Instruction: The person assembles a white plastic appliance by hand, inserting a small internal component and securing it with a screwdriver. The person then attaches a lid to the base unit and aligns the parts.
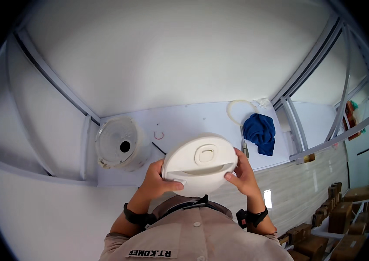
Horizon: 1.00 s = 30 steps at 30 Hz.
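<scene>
Between my two hands is a white rounded plastic housing (199, 185), with a slot-like recess across its face and a small rounded-square panel above the recess. My left hand (160, 180) grips its left side, the thumb lying on the front near a small white tab. My right hand (243, 176) clasps the right side, with its thumb at the end of the recess. I hold the housing in front of my body at the table's near edge. Its underside is hidden.
On the white table (184, 117), a white cylindrical tub (138, 150) with a black round opening stands left. Beyond lie a red wire piece (158, 136) and a thin black rod (158, 148). Right are a blue cloth (259, 132), a screwdriver (245, 150) and a pale ring (228, 114).
</scene>
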Motion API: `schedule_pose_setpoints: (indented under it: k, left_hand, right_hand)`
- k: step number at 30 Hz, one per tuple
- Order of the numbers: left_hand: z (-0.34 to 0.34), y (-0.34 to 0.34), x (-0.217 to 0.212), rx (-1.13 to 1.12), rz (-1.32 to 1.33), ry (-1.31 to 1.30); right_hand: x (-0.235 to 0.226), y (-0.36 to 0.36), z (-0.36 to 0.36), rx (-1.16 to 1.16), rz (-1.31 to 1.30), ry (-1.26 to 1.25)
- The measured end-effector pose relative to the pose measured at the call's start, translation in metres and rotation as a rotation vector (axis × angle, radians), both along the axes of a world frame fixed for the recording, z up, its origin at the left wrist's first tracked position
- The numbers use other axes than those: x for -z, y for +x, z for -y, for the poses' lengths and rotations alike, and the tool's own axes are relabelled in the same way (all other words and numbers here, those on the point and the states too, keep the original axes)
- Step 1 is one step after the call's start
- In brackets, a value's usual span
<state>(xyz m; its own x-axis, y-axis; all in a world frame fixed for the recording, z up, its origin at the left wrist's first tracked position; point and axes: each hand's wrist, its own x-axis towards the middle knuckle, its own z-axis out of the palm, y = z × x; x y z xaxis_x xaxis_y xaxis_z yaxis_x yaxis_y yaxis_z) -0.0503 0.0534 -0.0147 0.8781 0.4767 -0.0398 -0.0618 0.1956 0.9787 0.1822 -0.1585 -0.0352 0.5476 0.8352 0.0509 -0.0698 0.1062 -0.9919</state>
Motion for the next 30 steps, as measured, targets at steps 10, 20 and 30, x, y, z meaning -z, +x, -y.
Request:
schedule_pose_setpoints:
  k: [10, 20, 30]
  left_hand:
    - [0.01, 0.029, -0.006, 0.111, -0.072, 0.183]
    - [0.013, 0.03, -0.016, 0.115, -0.08, 0.33]
    - [0.012, 0.01, -0.022, 0.29, 0.105, 0.18]
  right_hand:
    - [-0.044, -0.037, -0.033, 0.002, 0.922, 0.002]
    - [-0.033, -0.039, -0.039, -0.009, 0.903, 0.001]
    - [0.003, -0.038, -0.032, -0.079, 0.31, 0.167]
